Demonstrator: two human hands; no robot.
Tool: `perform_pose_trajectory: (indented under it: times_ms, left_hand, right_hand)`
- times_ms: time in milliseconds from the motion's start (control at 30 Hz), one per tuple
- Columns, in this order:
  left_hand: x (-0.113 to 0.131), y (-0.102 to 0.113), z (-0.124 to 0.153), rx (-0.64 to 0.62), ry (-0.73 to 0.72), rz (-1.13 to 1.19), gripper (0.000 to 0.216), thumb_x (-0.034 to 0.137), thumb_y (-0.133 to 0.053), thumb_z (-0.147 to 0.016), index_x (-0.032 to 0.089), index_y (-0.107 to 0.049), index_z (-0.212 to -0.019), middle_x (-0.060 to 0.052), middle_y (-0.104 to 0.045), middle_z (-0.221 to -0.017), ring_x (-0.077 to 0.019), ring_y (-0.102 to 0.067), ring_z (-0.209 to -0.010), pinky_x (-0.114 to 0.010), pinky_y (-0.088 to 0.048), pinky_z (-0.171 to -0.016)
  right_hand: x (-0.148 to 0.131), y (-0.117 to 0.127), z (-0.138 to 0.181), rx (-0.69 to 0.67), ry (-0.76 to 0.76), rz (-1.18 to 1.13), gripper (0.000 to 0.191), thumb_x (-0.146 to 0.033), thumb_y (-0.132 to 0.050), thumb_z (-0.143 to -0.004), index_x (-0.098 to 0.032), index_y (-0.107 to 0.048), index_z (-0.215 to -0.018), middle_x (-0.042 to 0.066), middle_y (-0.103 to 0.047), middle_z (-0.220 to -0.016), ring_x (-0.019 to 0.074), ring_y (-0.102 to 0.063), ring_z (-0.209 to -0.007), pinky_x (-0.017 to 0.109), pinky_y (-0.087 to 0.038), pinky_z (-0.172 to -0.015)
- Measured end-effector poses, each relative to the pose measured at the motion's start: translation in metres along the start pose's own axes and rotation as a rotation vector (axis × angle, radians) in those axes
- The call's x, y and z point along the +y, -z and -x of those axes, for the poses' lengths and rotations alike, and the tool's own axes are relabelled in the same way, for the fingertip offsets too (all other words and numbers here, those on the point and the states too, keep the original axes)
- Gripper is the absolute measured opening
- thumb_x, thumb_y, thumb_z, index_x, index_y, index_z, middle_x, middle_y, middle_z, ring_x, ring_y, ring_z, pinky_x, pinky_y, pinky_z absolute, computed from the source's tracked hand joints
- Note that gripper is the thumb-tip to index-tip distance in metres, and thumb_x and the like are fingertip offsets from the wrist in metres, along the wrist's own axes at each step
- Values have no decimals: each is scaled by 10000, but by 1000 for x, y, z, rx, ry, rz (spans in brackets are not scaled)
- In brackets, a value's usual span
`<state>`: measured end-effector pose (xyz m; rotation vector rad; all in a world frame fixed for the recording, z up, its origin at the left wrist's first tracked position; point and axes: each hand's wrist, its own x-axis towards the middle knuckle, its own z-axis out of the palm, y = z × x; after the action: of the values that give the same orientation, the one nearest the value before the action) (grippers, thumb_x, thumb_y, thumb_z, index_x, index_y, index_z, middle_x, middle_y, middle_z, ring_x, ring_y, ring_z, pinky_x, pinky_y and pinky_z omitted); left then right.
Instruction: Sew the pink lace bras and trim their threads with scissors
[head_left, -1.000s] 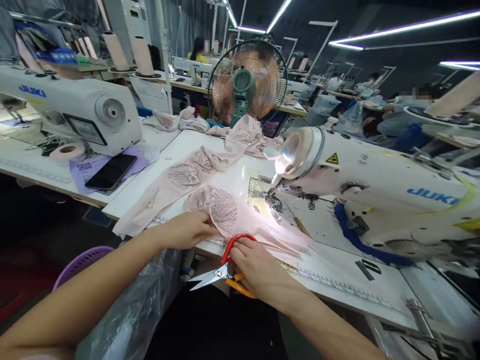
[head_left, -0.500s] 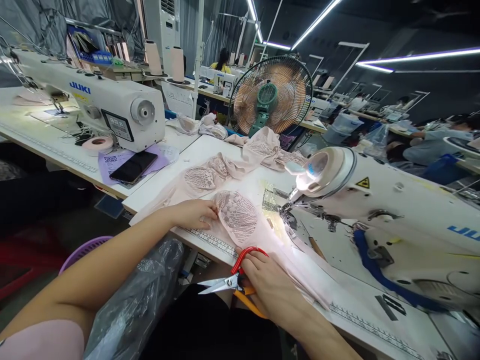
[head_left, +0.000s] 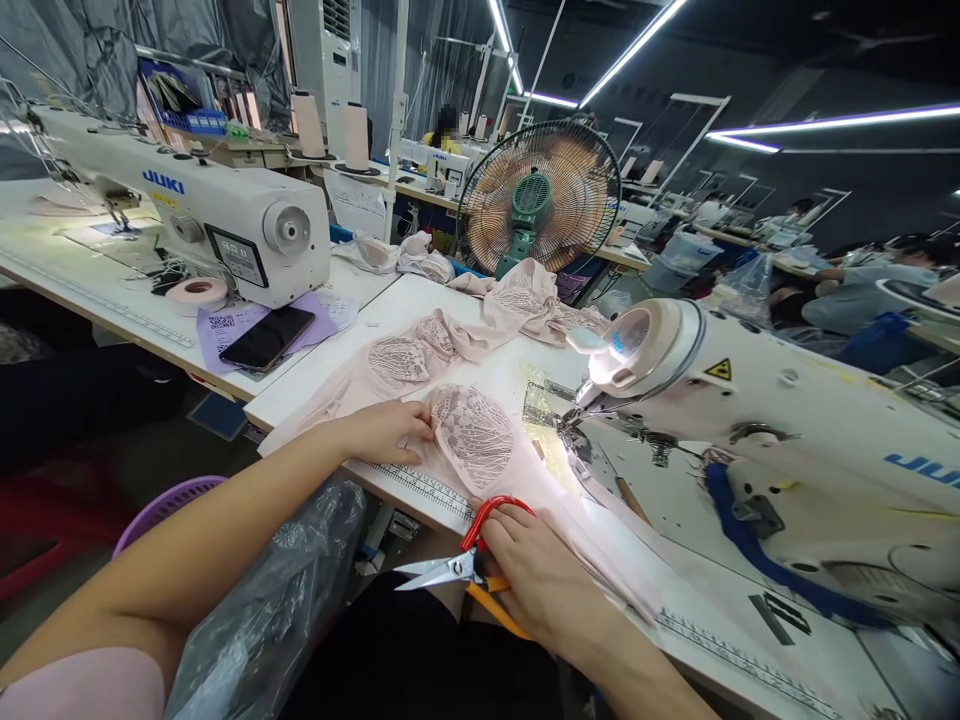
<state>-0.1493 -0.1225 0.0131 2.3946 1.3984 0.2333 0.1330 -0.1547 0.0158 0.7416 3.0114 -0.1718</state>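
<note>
My left hand (head_left: 384, 432) rests on the pink lace garment (head_left: 474, 436) at the table's near edge, fingers curled and pinching the fabric beside a lace cup. My right hand (head_left: 541, 578) grips scissors (head_left: 463, 560) with a red and an orange handle; the blades are slightly apart and point left, off the table edge. The garment's plain fabric runs under my right hand toward the white JUKI sewing machine (head_left: 765, 420), whose lamp lights the needle area (head_left: 574, 432).
More pink lace pieces (head_left: 457, 335) lie further back on the white table (head_left: 390, 300). A second sewing machine (head_left: 195, 215), a black phone (head_left: 266, 338) and a tape roll (head_left: 196, 292) sit left. A fan (head_left: 538, 195) stands behind. A purple basket (head_left: 161, 508) and plastic bag (head_left: 277, 600) are below.
From a second ago the view shifted, so everything sits further right and lower. Over the last half second my hands, the scissors and the garment have barely moved.
</note>
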Motion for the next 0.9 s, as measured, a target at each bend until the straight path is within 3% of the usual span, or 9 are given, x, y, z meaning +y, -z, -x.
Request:
perform_pose_trajectory:
  times_ms: [233, 533, 733, 800, 900]
  left_hand:
    - [4, 1, 2, 7, 18, -2, 382, 226, -747, -839, 174, -701, -1215, -110, -623, -1270, -250, -615, -1172, -317, -457, -1050]
    - [-2, 0, 1, -5, 4, -7, 361, 221, -732, -838, 186, -690, -1195, -112, -609, -1289, -256, -604, -1190, -346, -459, -1061]
    - [10, 4, 5, -1, 35, -57, 338, 226, -722, -844, 185, -697, -1178, -119, -619, -1290, -254, -613, -1187, -345, -464, -1064]
    - [18, 2, 6, 9, 84, -87, 299, 276, -690, -875, 198, -697, -1164, -113, -627, -1294, -259, -619, -1180, -383, -456, -1080]
    - [34, -8, 6, 38, 220, -135, 303, 369, -654, -906, 188, -685, -1147, -142, -630, -1296, -313, -607, -1204, -534, -407, -1123]
  right_hand:
    - [4, -7, 0, -10, -9, 27, 177, -101, -587, -800, -139, -665, -953, 129, -705, -1018, 290, -643, -969, 413, -537, -905]
    - [0, 6, -1, -69, -20, -15, 206, -84, -562, -814, -133, -643, -997, 132, -689, -1049, 283, -627, -1002, 414, -534, -898]
    - [4, -3, 0, -24, -35, -53, 252, -52, -560, -760, -159, -667, -961, 113, -704, -1033, 290, -638, -977, 408, -535, -867]
    - [7, -10, 1, -4, -45, -82, 268, -75, -559, -756, -180, -673, -975, 105, -708, -1041, 289, -642, -980, 403, -533, -854]
    - [14, -28, 2, 58, -19, -90, 318, -92, -568, -724, -188, -682, -1005, 111, -717, -1050, 285, -649, -992, 392, -521, -907]
